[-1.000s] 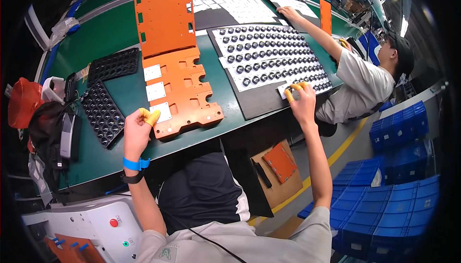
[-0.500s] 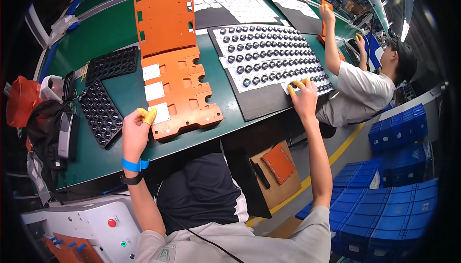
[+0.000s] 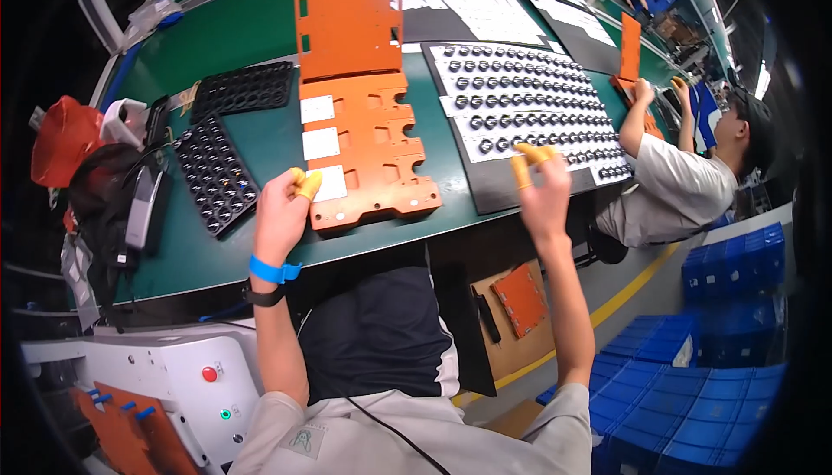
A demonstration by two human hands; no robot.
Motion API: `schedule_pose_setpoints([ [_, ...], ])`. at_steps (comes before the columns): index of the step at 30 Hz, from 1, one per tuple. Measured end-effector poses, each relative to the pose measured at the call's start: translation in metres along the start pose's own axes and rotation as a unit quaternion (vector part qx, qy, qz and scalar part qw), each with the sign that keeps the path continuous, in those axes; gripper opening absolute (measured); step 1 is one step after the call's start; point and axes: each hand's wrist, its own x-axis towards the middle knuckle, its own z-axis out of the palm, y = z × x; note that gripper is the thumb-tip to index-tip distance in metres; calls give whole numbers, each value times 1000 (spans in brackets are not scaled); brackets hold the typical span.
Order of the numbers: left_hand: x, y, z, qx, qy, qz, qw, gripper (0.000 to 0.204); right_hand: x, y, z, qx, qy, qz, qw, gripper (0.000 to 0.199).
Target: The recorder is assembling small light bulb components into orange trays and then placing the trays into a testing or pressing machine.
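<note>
My left hand (image 3: 282, 215), with yellow finger cots, is curled at the near left corner of an orange cut-out plate (image 3: 373, 150), thumb and forefinger pinched on its edge beside a white label (image 3: 329, 182). My right hand (image 3: 542, 189), also in yellow cots, is raised over the front edge of a black tray of small round parts (image 3: 520, 102). Its fingertips are close together, and whether they hold a part is unclear.
A second orange plate (image 3: 347, 7) lies further back. Two black pocketed trays (image 3: 217, 172) sit on the green table (image 3: 234, 33) at left, next to a red bag (image 3: 65, 137). A co-worker (image 3: 685, 180) sits at right. Blue crates (image 3: 719, 336) stand on the floor.
My right hand has lifted off the parts tray's near right corner and moved left. My left hand stays at the plate's corner. The co-worker's arms pulled back toward an orange plate.
</note>
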Motion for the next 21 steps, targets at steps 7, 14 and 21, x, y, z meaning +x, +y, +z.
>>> schedule_pose_setpoints([
  [7, 3, -11, 6, -98, -19, 25, 995, 23, -14, -110, 77, 21, -216, -263, 940, 76],
  [14, -2, -9, 9, -111, -6, 33, 993, 21, -15, -116, 78, -1, -212, -253, 944, 79],
  [21, 1, -17, 5, -95, 1, 41, 995, 20, -16, -119, 83, -10, -218, -252, 943, 78],
])
